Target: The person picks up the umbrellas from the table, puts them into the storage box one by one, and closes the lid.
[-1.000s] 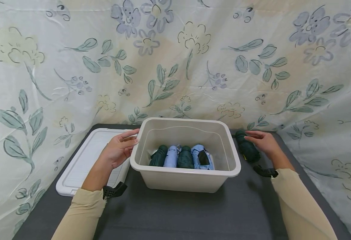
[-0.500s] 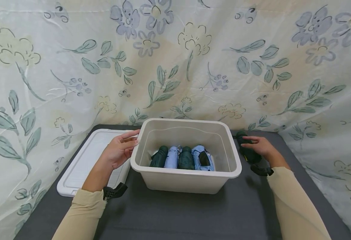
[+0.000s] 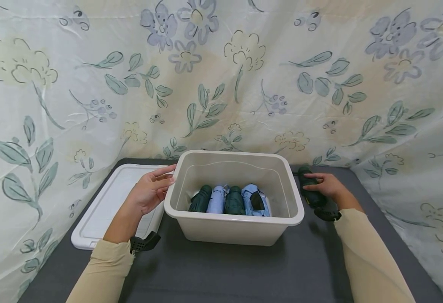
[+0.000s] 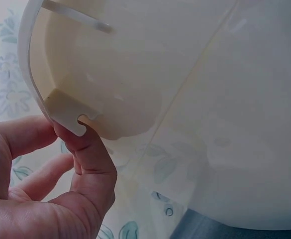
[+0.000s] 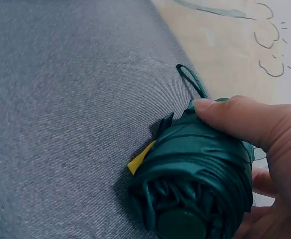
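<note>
A beige plastic bin [image 3: 229,231] stands mid-table; my left hand [image 3: 151,189] pinches its left rim. In the left wrist view the fingers [image 4: 90,169] bend in under that rim [image 4: 27,55]. Inside the bin, folded umbrellas lie side by side: dark green [image 3: 200,199], light blue [image 3: 216,199], dark green [image 3: 234,201] and light blue with a black patch [image 3: 254,200]. To the bin's right, my right hand [image 3: 331,187] grips another dark green folded umbrella [image 5: 195,154] lying on the table. Its thumb [image 5: 235,117] lies over the umbrella, fingers on the far side. A cord loop and a yellow tag show.
A white lid [image 3: 111,202] lies flat left of the bin, under my left forearm. The dark grey table [image 3: 221,273] ends at a flowered curtain [image 3: 221,84] behind and on both sides. Black wrist straps [image 3: 145,241] sit on both wrists.
My right hand has shifted slightly left and down over the green umbrella, its thumb now showing across it. The left hand stays at the bin's rim.
</note>
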The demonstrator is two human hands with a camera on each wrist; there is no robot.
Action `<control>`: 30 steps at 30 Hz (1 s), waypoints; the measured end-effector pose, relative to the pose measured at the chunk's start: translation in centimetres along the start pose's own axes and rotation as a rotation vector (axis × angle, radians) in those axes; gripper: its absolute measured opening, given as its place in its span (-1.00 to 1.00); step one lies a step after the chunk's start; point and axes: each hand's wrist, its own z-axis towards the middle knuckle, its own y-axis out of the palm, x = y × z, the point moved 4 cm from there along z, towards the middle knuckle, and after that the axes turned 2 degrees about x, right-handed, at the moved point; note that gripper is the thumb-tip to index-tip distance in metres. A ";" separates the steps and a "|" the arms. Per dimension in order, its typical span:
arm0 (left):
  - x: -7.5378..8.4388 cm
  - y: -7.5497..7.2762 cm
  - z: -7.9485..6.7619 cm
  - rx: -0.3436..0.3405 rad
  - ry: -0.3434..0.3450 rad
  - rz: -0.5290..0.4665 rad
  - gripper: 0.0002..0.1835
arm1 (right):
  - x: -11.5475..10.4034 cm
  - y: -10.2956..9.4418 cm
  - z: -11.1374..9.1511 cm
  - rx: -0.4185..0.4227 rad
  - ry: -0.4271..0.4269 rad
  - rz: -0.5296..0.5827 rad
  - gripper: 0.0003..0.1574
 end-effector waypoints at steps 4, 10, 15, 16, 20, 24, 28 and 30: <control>0.0 0.1 0.1 0.004 -0.001 -0.007 -0.28 | 0.1 -0.1 0.3 0.007 -0.004 -0.049 -0.03; -0.2 0.1 0.2 0.006 0.001 -0.011 -0.27 | 0.3 -0.2 0.9 0.023 0.055 -0.069 -0.01; -0.1 0.2 0.3 0.003 0.007 -0.029 -0.28 | 0.0 0.0 0.9 0.045 0.089 -0.071 -0.03; -0.1 0.2 0.3 0.003 0.006 -0.035 -0.29 | 0.0 0.0 0.9 0.051 0.098 -0.063 -0.02; -0.1 0.3 0.4 0.006 0.000 -0.054 -0.29 | 0.4 0.1 1.0 0.061 0.112 -0.043 -0.04; -0.1 0.3 0.4 0.020 -0.007 -0.056 -0.27 | 0.6 0.3 1.1 0.055 0.107 -0.034 -0.04; -0.1 0.4 0.4 0.020 -0.006 -0.062 -0.27 | 0.6 0.3 1.1 0.051 0.108 -0.021 -0.02; -0.1 0.5 0.4 0.016 -0.005 -0.065 -0.28 | 0.6 0.2 1.0 0.053 0.111 -0.018 -0.03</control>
